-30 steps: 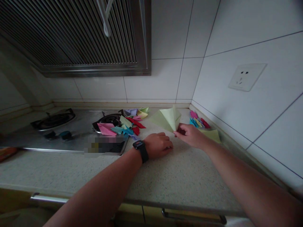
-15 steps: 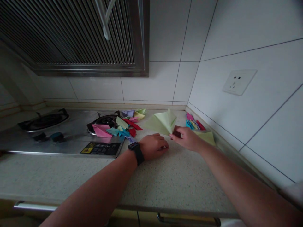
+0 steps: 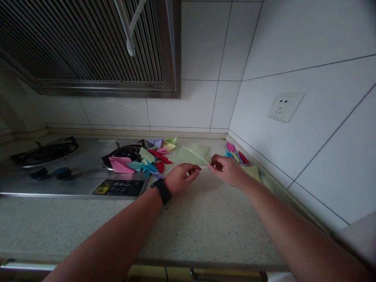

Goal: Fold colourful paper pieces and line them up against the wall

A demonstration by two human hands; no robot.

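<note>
A pale green sheet of folding paper [image 3: 195, 154], creased and partly folded, is pinched at its right corner by my right hand [image 3: 227, 169]. My left hand [image 3: 181, 178], with a black watch on the wrist, hovers or rests low over the counter in front of the paper. Its fingers are curved with a gap between thumb and fingertips, and nothing shows in them. To the left lies a pile of folded paper pieces, among them a pink one [image 3: 121, 164] and a red one [image 3: 159, 156]. Behind my right wrist lies another yellow-green sheet [image 3: 252, 172].
More small folded papers [image 3: 235, 152] lie by the right wall. A gas stove [image 3: 88, 172] with two burners takes up the left of the counter [image 3: 188, 227]. Above it hangs a range hood [image 3: 102, 51]. A socket [image 3: 286, 106] is on the right wall.
The pale green paper has come down flatter, its raised fold lowered. My left hand's thumb and fingers have moved apart. The whole view has shifted slightly.
</note>
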